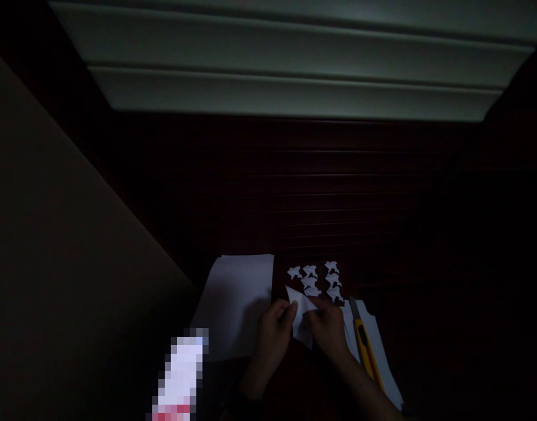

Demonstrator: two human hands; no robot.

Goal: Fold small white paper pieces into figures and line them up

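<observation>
A small white folded paper (302, 318) is held between both hands over the dark surface. My left hand (273, 327) pinches its left edge, the thumb lying on top. On the right side, my right hand (329, 327) grips the same paper, its fingertips partly hidden behind and against it. Just beyond the hands lie several small folded paper figures (311, 286) in two groups. A yellow utility knife (367, 354) with its blade showing rests right of my right hand, on top of white paper sheets (384, 356).
A stack of white paper (239, 292) lies left of my hands. At lower left a bright pixelated patch (180, 371) covers something I cannot make out. Dark slatted wood (294, 184) and pale horizontal panels (294, 64) stand beyond. A plain wall (66, 222) slants along the left.
</observation>
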